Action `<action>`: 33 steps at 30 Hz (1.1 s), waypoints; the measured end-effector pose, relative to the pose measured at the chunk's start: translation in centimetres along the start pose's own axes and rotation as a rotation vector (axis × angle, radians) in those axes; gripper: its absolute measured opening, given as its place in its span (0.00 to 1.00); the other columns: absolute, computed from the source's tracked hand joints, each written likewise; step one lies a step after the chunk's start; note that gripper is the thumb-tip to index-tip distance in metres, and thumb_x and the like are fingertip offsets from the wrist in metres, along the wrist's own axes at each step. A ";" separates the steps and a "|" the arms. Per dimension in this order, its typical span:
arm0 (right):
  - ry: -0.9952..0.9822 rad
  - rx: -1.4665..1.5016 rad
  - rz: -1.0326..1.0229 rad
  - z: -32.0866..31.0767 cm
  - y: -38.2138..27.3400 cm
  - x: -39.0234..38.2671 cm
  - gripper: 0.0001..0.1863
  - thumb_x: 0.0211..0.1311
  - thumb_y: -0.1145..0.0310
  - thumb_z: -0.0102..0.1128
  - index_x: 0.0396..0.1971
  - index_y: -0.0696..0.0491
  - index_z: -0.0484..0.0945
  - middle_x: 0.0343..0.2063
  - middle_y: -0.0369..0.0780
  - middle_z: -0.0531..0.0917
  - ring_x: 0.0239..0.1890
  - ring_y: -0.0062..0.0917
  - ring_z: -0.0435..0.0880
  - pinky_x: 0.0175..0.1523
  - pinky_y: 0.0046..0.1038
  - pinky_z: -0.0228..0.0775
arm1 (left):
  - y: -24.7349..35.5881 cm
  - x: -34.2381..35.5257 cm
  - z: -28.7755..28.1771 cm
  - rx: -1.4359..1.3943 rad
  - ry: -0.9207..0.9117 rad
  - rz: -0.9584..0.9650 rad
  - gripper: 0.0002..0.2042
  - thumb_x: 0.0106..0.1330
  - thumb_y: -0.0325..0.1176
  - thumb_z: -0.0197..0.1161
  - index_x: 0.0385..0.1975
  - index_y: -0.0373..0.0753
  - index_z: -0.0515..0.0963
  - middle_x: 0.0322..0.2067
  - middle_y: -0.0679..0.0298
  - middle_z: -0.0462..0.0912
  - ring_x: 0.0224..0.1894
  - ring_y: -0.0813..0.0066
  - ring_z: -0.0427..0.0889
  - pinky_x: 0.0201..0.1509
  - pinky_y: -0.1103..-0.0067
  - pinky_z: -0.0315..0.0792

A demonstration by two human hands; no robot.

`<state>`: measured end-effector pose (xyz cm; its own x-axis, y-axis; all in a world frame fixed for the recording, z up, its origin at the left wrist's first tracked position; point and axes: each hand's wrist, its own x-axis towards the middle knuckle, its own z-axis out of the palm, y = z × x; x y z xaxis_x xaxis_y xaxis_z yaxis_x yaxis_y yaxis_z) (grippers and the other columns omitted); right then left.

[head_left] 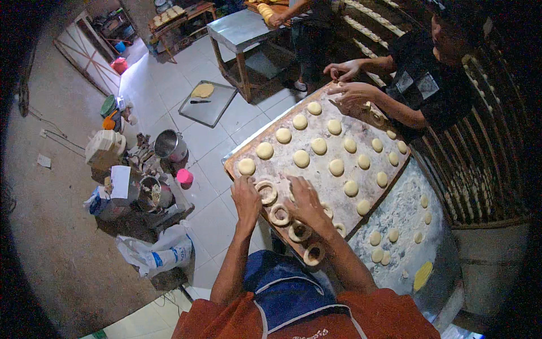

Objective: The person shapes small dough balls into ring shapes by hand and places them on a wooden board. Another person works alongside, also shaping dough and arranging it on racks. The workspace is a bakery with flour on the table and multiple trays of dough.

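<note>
Rows of flat round dough pieces [318,146] lie on a floured wooden board [353,164] in front of me. Along its near left edge are dough rings [279,214] with open centres. My left hand [246,199] rests at the board's left edge, fingers stretched forward, between a dough disc [247,166] and the nearest dough ring [266,192]. My right hand [305,202] lies palm down with fingers apart, partly covering a piece of dough. Whether that piece is a ring or a disc is hidden. Neither hand visibly grips anything.
Across the board, a co-worker's hands [355,93] reach over its far corner. A floury metal table [389,226] with more dough lies at right, beside tall racks [485,186]. On the floor at left stand a metal pot [170,145], a pink container [184,177] and a tray [217,110].
</note>
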<state>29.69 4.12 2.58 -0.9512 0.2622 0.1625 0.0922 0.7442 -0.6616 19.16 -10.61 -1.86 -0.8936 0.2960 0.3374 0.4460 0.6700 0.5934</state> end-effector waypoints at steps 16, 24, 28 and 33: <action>0.228 -0.291 -0.155 0.0 7.6 4.6 0.24 0.55 0.77 0.49 0.54 0.62 0.67 0.48 0.51 0.74 0.51 0.45 0.72 0.59 0.40 0.62 | -1.2 3.9 0.5 0.296 0.215 0.120 0.17 0.59 0.39 0.61 0.42 0.34 0.74 0.37 0.53 0.76 0.39 0.53 0.74 0.48 0.61 0.66; 0.231 0.397 0.236 -0.6 5.8 3.1 0.15 0.50 0.66 0.59 0.37 0.57 0.76 0.37 0.49 0.81 0.39 0.38 0.82 0.46 0.36 0.73 | -7.3 5.7 -0.1 -0.337 -0.327 0.164 0.09 0.55 0.25 0.64 0.32 0.35 0.70 0.29 0.57 0.73 0.31 0.65 0.72 0.38 0.75 0.69; 0.282 0.607 0.315 -5.1 4.2 -6.0 0.14 0.48 0.72 0.64 0.38 0.56 0.79 0.36 0.46 0.83 0.40 0.32 0.83 0.45 0.32 0.74 | -4.1 3.2 -0.4 -1.026 -0.319 -0.271 0.12 0.54 0.15 0.58 0.36 0.36 0.70 0.33 0.65 0.69 0.36 0.75 0.69 0.40 0.80 0.69; 0.621 0.140 0.397 -10.4 10.4 -24.8 0.13 0.46 0.76 0.68 0.35 0.58 0.81 0.33 0.43 0.81 0.39 0.30 0.81 0.45 0.31 0.73 | -0.8 1.0 -1.4 -0.346 -0.046 0.386 0.15 0.55 0.13 0.56 0.42 0.34 0.70 0.39 0.62 0.71 0.42 0.72 0.72 0.46 0.79 0.71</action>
<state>57.29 11.77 -0.71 -0.5093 0.8242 0.2478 0.3163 0.4470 -0.8367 18.03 -11.80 -0.96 -0.6587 0.5119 0.5515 0.7270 0.2439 0.6419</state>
